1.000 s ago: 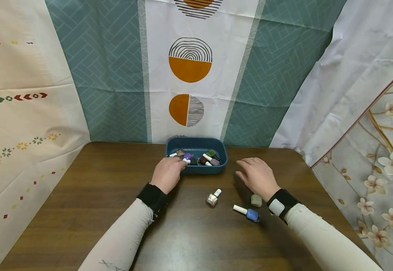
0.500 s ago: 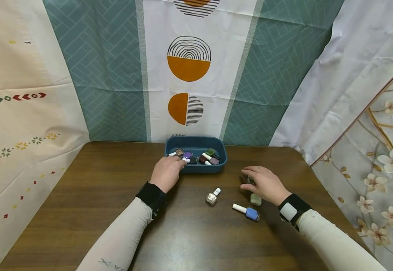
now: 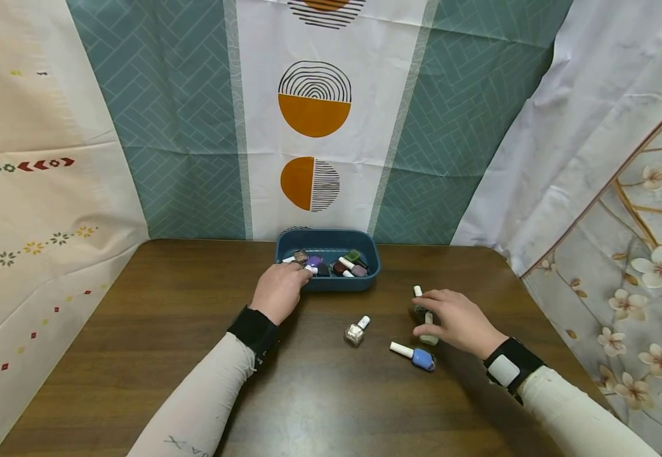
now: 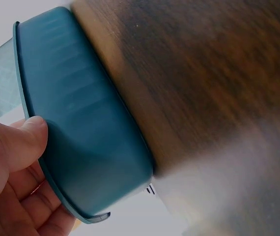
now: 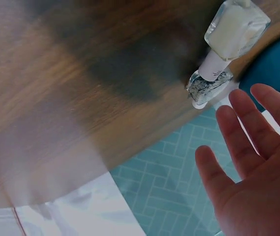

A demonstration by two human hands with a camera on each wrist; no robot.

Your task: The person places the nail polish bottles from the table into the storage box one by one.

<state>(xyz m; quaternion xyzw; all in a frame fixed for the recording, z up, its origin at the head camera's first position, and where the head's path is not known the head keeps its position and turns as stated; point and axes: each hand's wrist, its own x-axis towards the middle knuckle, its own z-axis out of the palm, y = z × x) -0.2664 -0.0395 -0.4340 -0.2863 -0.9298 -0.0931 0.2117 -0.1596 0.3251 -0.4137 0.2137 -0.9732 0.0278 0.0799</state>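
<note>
My left hand [image 3: 276, 293] grips the near left rim of a blue plastic bin [image 3: 339, 284]. In the left wrist view its thumb presses the bin's outer wall [image 4: 81, 108] while the fingers curl over the rim. On the right, my right hand [image 3: 461, 322] hovers with loosely spread fingers, holding nothing. Beside its fingertips lie a pale green nail polish bottle [image 3: 429, 340] and a clear one with dark flakes [image 5: 209, 87], partly covered by the fingers in the head view. Nearer the front are a blue nail polish [image 3: 423, 359] and a glittery one [image 3: 355, 334].
Several more nail polish bottles, including a purple one [image 3: 314, 261] and a green one [image 3: 353, 256], lie inside the bin. The brown wooden table [image 3: 153, 355] ends at a hanging patterned cloth [image 3: 319, 209] behind the bin.
My right hand has come toward me and slightly right, away from the bin. The dark-flaked bottle now shows on the table, with its white cap visible. My left hand has kept its grip.
</note>
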